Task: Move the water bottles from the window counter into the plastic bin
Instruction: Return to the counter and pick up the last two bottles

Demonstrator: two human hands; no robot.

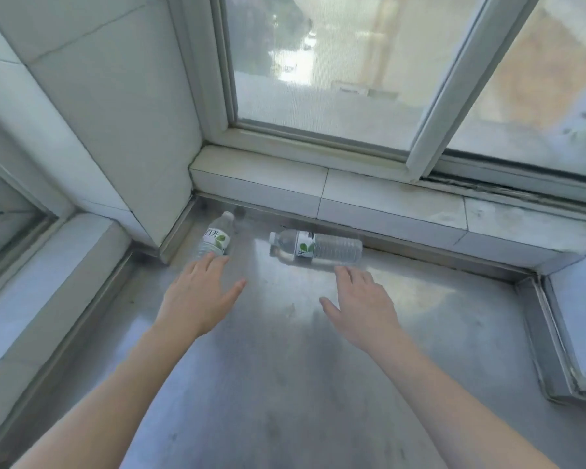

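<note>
Two clear water bottles with white and green labels are on the steel window counter (pixel 285 367). The left bottle (pixel 215 236) stands in the back left corner, cap toward the window. The right bottle (pixel 315 248) lies on its side along the back ledge, cap pointing left. My left hand (pixel 200 296) stretches toward the left bottle with straight, spread fingers, its fingertips at the bottle's base. My right hand (pixel 362 302) reaches flat toward the lying bottle, fingertips just short of its ribbed end. Neither hand holds anything. No plastic bin is in view.
A tiled ledge (pixel 386 201) and the window frame (pixel 430 130) run behind the bottles. A tiled pillar (pixel 115 130) rises at the back left. Raised tiled edges border the counter on the left (pixel 48 289) and right (pixel 579 316).
</note>
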